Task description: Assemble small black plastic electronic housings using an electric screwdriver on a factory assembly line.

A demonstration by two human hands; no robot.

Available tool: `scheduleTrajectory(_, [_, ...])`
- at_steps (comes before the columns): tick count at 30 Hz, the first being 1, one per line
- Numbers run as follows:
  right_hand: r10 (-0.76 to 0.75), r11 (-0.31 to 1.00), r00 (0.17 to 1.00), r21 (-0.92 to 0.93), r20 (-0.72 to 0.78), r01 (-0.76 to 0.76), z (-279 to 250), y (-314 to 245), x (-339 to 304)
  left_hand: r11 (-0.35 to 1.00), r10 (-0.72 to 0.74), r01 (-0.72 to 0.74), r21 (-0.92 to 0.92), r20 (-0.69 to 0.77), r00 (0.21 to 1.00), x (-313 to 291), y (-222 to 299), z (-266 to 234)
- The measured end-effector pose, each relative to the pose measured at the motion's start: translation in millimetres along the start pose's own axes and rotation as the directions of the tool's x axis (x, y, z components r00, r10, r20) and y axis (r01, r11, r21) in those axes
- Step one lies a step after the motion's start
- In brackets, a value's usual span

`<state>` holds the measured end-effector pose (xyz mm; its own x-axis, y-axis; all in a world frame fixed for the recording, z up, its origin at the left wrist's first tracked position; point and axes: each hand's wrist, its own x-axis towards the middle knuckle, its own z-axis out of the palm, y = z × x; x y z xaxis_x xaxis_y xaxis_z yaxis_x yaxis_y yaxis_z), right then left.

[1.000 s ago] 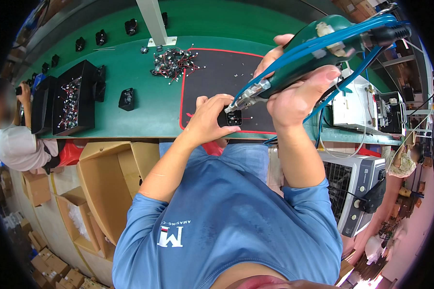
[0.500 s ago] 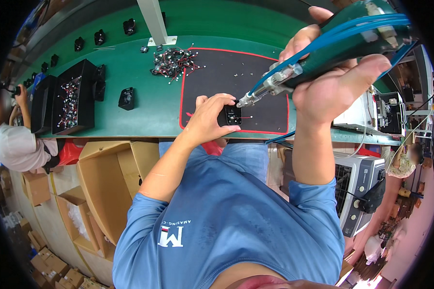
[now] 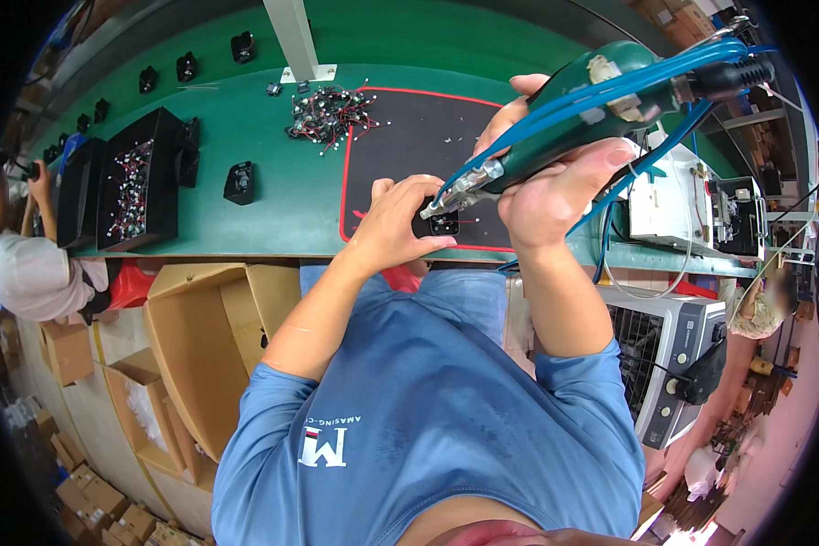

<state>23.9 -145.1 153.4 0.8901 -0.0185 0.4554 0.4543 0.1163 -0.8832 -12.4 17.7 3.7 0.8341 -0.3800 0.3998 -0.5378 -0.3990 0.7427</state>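
Note:
My left hand (image 3: 393, 223) grips a small square black plastic housing (image 3: 445, 226) between thumb and fingers, near the front edge of a dark mat (image 3: 382, 155) with a red border. A short wire with a white connector sticks out of the housing's right side. In my right hand (image 3: 546, 205) is a green power screwdriver (image 3: 555, 114) with a metal nose and blue hoses, tilted down to the left. Its tip reaches the housing's upper left corner, beside my left fingertips; exact contact is too small to tell.
A heap of wired connectors (image 3: 332, 118) lies at the mat's far left. Further left are a single black housing (image 3: 239, 183) and a black bin (image 3: 160, 209) of wired parts. A metal post (image 3: 293, 36) rises behind. White equipment (image 3: 669, 205) stands right; a co-worker (image 3: 36, 278) sits far left.
The screwdriver and my right hand have moved left and toward me, bringing the tip from the housing's upper right to its upper left corner. My left hand stays in place.

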Motion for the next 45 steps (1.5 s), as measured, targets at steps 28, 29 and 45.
scheduleTrajectory(28, [0.088, 0.994, 0.996, 0.06, 0.028, -0.089, 8, 20, -13, 0.999, -0.006, 0.005, -0.036, -0.003, 1.0, 1, -7, -1])
scheduleTrajectory(29, [0.067, 0.996, 0.997, 0.053, 0.042, -0.069, 6, 14, -5, 0.999, -0.023, 0.023, -0.032, 0.007, 1.0, 4, -4, -2])
scheduleTrajectory(45, [-0.045, 0.998, 0.998, -0.035, -0.048, 0.044, -64, -14, 2, 0.751, -0.322, 0.205, 0.627, 0.077, 0.944, 213, -116, -95])
